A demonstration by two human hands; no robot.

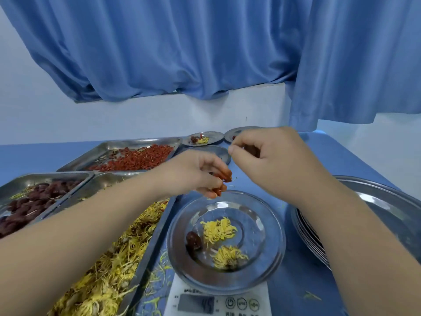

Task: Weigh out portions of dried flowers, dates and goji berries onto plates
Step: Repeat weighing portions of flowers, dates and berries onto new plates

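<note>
While left hand (193, 176) pinches goji berries (226, 176) near plate (270, 226), right hand (273, 156) curled, contents unclear.

1. The left hand (196, 176) reaches in from the near left on a bare forearm, its curled fingers pinching goji berries (225, 179).
2. The right hand (271, 153) is farther and to the right, fingers curled and thumb meeting forefinger; whether it holds anything is unclear.
3. The hands are near each other, apart.

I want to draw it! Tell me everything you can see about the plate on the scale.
The plate is round, shiny metal with a wide rim and a shallow well. It sits level on a white scale. In it lie two yellow flowers and one dark date. The left hand, pinching goji berries, hovers over its far rim.
</note>
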